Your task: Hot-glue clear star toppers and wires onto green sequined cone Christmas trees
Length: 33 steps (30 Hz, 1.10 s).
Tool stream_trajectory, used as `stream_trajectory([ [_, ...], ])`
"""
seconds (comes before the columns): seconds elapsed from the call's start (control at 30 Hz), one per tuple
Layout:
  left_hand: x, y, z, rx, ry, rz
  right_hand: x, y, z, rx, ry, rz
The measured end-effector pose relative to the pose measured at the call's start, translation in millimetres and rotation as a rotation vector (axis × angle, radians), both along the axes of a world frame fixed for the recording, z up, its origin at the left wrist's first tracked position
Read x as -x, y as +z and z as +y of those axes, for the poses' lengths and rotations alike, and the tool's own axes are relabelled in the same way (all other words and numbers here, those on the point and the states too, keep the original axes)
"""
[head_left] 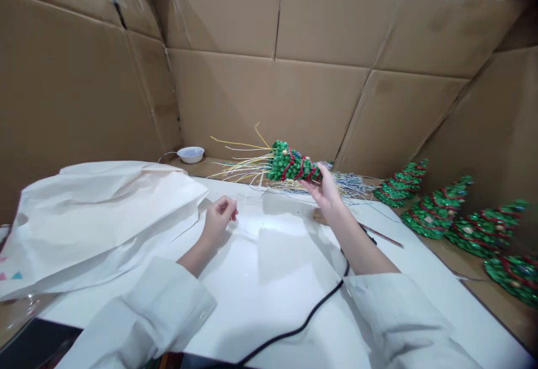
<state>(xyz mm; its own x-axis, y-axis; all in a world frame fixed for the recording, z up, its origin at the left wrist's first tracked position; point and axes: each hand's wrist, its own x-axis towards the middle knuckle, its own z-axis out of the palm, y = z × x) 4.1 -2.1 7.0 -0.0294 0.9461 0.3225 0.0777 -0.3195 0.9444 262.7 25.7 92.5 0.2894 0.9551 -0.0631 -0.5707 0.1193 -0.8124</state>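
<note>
The right hand (325, 189) gripped a decorated green tree (290, 162) by its narrow end, the wide base pointing left of that hand. The left hand (219, 217) had fingertips drawn together; whether they pinched anything could not be told.

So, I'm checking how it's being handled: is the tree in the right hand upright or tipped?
Tipped: the tree is held sideways in the right hand, wide end pointing left, narrow end in the grasp.
</note>
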Motion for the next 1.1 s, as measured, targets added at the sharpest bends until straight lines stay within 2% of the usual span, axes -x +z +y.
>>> stream_trajectory([
  [0.13, -15.1, -6.3, -11.9, -0.055, -0.092, 0.143, 15.5, 42.3, 30.7, -0.094, -0.049, -0.085],
  [0.23, -21.2, -12.4, -15.9, -0.106, -0.147, 0.242, 43.4, 70.7, 61.9, -0.165, -0.066, -0.167],
  [0.3, -21.5, -15.7, -15.8, -0.137, -0.158, 0.297, 65.4, 83.6, 83.7, -0.176, -0.071, -0.221],
  [0.47, -16.7, -15.7, -14.1, -0.211, -0.188, 0.472, 110.3, 98.2, 138.1, -0.11, 0.021, -0.33],
  [0.63, -13.2, -18.7, -6.7, -0.256, -0.212, 0.593, 130.4, 94.2, 180.4, -0.031, 0.14, -0.451],
  [0.7, -11.0, -24.3, 0.7, -0.22, -0.185, 0.579, 134.9, 88.9, 188.9, -0.017, 0.17, -0.51],
  [0.83, -4.6, -34.8, 17.5, -0.164, -0.053, 0.5, 139.0, 83.6, 191.7, -0.033, 0.216, -0.614],
  [0.97, 0.9, -35.1, 26.5, -0.166, 0.071, 0.47, 135.1, 94.6, 182.5, -0.083, 0.256, -0.697],
  [1.1, 6.6, -24.5, 22.7, -0.167, 0.176, 0.467, 131.7, 111.0, 162.4, -0.129, 0.312, -0.779],
])
